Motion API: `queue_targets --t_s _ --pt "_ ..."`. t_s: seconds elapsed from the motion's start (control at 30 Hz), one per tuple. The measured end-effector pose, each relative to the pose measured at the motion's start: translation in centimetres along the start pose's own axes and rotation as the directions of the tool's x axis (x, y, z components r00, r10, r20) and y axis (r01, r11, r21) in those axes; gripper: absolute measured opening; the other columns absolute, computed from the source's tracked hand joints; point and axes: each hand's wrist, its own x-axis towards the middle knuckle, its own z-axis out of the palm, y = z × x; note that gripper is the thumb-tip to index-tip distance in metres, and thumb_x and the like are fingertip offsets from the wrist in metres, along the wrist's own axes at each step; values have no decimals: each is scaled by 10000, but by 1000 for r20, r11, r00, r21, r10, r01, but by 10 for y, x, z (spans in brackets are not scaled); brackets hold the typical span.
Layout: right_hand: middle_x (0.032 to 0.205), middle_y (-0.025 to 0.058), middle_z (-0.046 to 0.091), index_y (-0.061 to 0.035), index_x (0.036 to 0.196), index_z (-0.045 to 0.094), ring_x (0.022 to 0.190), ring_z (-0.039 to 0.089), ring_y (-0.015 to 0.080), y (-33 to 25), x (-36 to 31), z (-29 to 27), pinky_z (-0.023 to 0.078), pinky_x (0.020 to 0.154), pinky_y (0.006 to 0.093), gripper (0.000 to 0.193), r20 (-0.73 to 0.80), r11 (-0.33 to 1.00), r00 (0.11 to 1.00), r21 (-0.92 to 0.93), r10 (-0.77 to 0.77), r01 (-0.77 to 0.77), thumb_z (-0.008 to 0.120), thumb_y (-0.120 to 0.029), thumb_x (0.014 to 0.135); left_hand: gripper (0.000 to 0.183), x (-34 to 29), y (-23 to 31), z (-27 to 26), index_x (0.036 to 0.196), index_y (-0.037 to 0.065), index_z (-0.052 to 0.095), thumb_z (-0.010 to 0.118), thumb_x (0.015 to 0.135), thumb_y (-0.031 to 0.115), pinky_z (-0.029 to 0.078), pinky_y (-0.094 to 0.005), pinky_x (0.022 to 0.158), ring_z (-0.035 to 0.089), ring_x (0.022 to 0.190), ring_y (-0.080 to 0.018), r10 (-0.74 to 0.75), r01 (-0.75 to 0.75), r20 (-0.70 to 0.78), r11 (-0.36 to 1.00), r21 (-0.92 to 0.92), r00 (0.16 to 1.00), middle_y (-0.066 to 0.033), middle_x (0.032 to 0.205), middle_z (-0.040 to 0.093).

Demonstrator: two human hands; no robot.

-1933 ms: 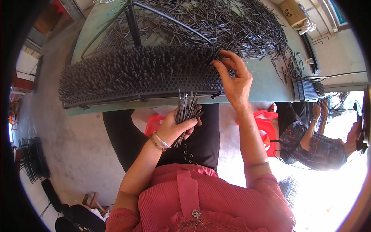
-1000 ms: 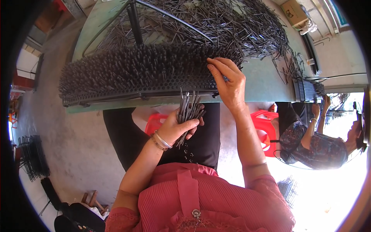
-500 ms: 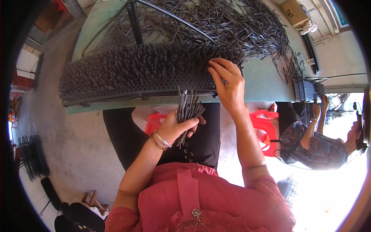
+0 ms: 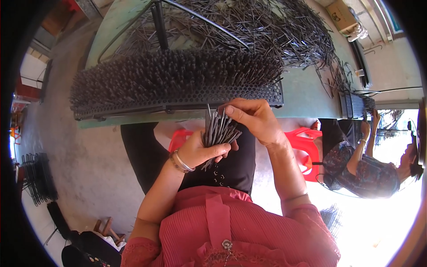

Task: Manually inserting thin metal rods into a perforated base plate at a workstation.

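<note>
My left hand [image 4: 195,151] is wrapped round a bundle of thin dark rods [image 4: 217,131], their tips fanning upward over my lap. At the top of that bundle, my right hand [image 4: 255,118] pinches a thin dark rod between thumb and fingers; the rod is partly hidden by them. Just beyond both hands, a long black perforated rack [image 4: 264,94] lies along the near table edge. Dense upright rods [image 4: 151,73] fill most of its holes, while bare holes show along its near side and right end.
A large heap of loose rods [image 4: 284,33] covers the far part of the green table [image 4: 307,84]. A metal frame [image 4: 204,22] rises behind the rack. Red plastic stools [image 4: 307,142] stand below. On the right, another person [image 4: 362,169] works at a similar rack [image 4: 353,104].
My right hand has come back from the rack's right end, down and left to the rod bundle. The bundle in my left hand has barely shifted.
</note>
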Motion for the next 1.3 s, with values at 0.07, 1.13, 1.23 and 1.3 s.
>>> queue_targets --t_s 0.07,1.13,1.23,1.3 --pt "867 46 656 56 961 676 804 565 79 -4 -1 2 462 703 241 252 20 999 998 -9 52 -52 663 -179 869 164 -2 -3 -1 1014 2 597 595 871 81 437 -203 543 517 616 -65 1 0 17 1000 -27 1000 -58 877 633" --pt "854 111 666 22 958 665 742 626 154 -13 53 22 485 680 252 161 -144 696 814 -614 -563 373 672 -42 811 321 -10 -15 -16 1170 -6 537 600 885 128 513 -256 576 576 657 -105 -46 1 -214 978 -208 976 -40 823 605" --pt "855 118 650 19 942 664 730 630 209 -6 58 25 490 658 277 168 -45 536 732 -711 -680 454 688 -33 783 309 -11 -17 -18 1156 -3 540 601 893 147 482 -229 565 563 660 -86 1 -25 -198 993 -116 980 -42 804 595" --pt "891 122 633 13 936 664 755 627 250 -6 59 28 493 661 298 172 -36 534 744 -720 -667 444 692 -34 773 306 -11 -17 -17 1150 -5 544 605 892 148 463 -220 552 544 647 -73 -22 -7 -212 991 -132 977 -37 792 599"
